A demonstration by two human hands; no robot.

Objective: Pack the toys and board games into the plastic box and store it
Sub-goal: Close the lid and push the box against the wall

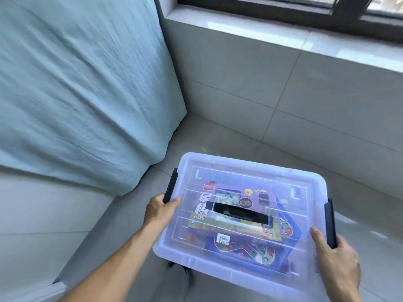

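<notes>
A bed (76, 83) under a pale blue sheet (91, 118) fills the left side, its corner near the tiled wall (250, 88). Large grey tiles cover the floor (218, 140), glossy with daylight. Above the wall, a pale sill (283, 33) runs below a dark-framed window (327, 12).

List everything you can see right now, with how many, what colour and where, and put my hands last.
plastic box: one, clear bluish, lid on, held above the floor between both hands
latches: two, black, one on each short side of the box
lid handle: one, black, centre of the lid
board game: one, purple, inside the box, on top
other toys: blue and multicoloured, under the board game, count unclear
bed sheet: one, light blue, left
floor tiles: grey, below
window sill: one, white, top right
left hand: grips the box's left side
right hand: grips the box's right side
</notes>
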